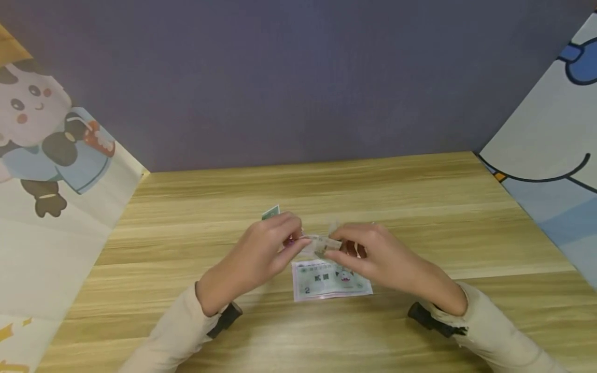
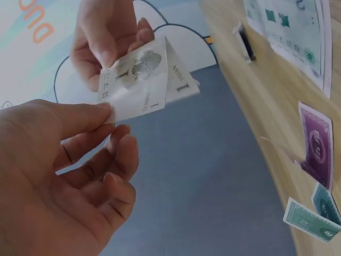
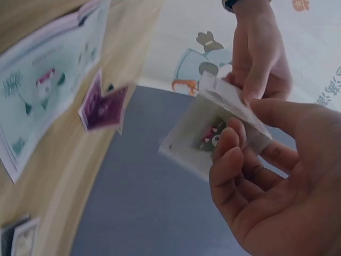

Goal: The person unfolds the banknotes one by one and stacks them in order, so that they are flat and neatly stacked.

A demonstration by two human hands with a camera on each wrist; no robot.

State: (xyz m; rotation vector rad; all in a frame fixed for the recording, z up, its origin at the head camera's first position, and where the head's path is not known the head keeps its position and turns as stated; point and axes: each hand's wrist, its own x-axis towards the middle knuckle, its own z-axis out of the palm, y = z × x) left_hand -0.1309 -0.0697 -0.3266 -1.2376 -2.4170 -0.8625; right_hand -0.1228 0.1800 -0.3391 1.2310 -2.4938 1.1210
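Observation:
A pale grey toy banknote (image 1: pixel 322 245) marked 1 and YUAN is held up in the air between my two hands. It is folded over, with two leaves that stand apart in the left wrist view. My left hand (image 1: pixel 266 246) pinches one end between thumb and fingers. At the other end my right hand (image 1: pixel 380 254) holds the note with thumb and fingers. Below them, a stack of larger green-and-pink toy notes (image 1: pixel 326 290) lies flat on the table, its top one marked 2.
A purple folded note (image 2: pixel 318 144) and a green folded note (image 2: pixel 311 221) stand on the wood-grain table (image 1: pixel 186 207) beyond my left hand. A small dark-edged piece (image 2: pixel 244 41) is near the stack. A grey panel (image 1: pixel 303 88) rises behind; cartoon-printed panels flank the sides.

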